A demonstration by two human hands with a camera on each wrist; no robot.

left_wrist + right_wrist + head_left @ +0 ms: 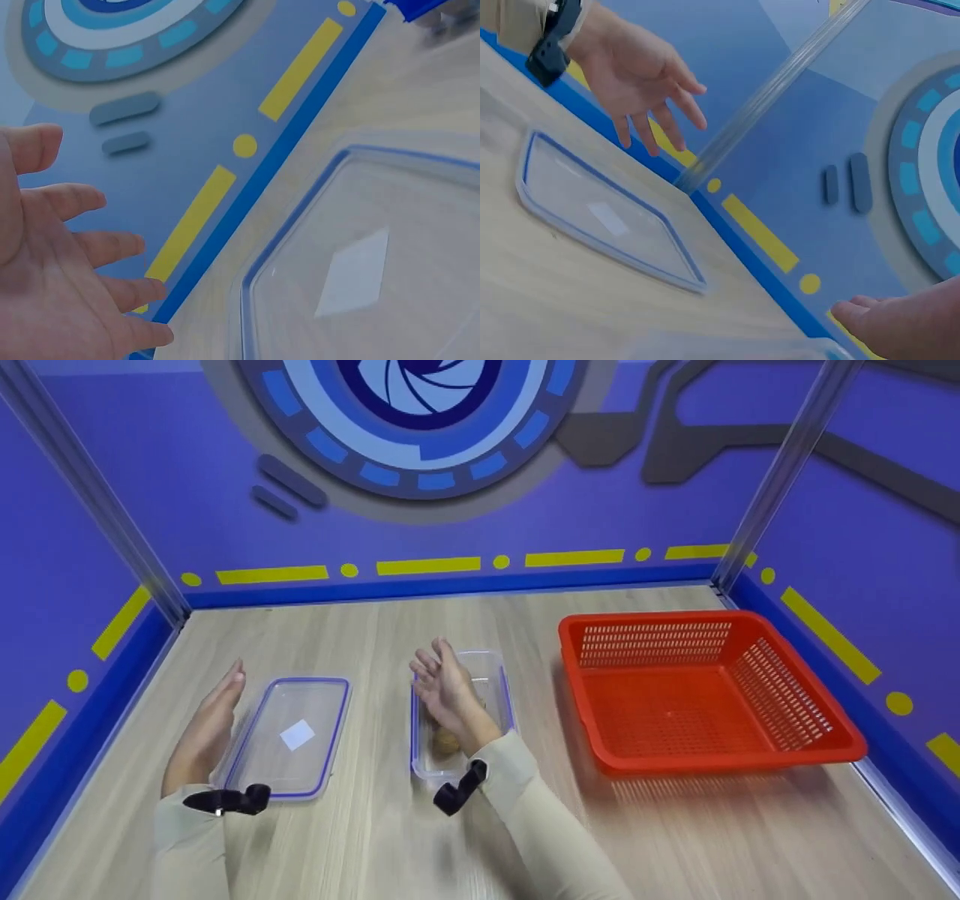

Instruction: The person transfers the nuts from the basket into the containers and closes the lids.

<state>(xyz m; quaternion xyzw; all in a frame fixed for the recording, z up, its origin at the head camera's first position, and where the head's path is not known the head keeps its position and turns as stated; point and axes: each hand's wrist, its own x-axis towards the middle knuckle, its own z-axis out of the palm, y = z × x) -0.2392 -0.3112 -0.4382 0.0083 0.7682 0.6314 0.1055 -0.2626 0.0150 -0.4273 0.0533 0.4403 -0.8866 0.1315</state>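
Note:
My left hand (208,727) is held edge-on beside the left edge of a clear plastic lid (319,757) with a blue seal. In the left wrist view, the fingers of that left hand (75,270) are spread, the palm bare. My right hand (450,694) hovers over a clear food container (431,775) with a blue-edged rim, its fingers loosely extended and nothing gripped. Inside the container lies a brown roundish item (445,742), walnut-like in look; the hand and forearm hide much of the inside.
A red plastic basket (667,712) with slotted sides stands on the right of the wooden table (375,840). A white square label (298,734) is on the lid. Blue printed panels (450,532) wall in the back and sides. Each wrist wears a black camera strap.

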